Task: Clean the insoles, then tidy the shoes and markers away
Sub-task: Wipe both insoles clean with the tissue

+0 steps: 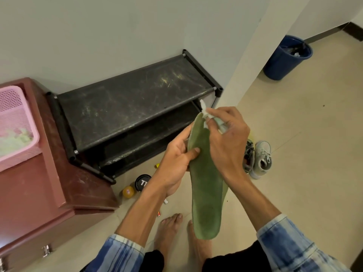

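Note:
A long green insole (206, 185) is held upright in front of me. My left hand (174, 163) grips its left edge near the middle, thumb pressed on the green face. My right hand (225, 138) pinches a crumpled white wipe (206, 112) against the insole's top end. A pair of grey lace-up shoes (259, 158) stands on the floor just right of my right hand. Small markers lie on the floor under my left arm, one with a yellow tip (157, 165), one white (165, 201) and one red-tipped (158, 213), all mostly hidden.
A black two-tier shoe rack (127, 107) stands against the wall. Left of it is a brown cabinet (39, 193) bearing a pink basket (17, 122). A black tin (142, 182) and an orange bottle (128, 191) sit on the floor. A blue bin (286, 57) is at far right.

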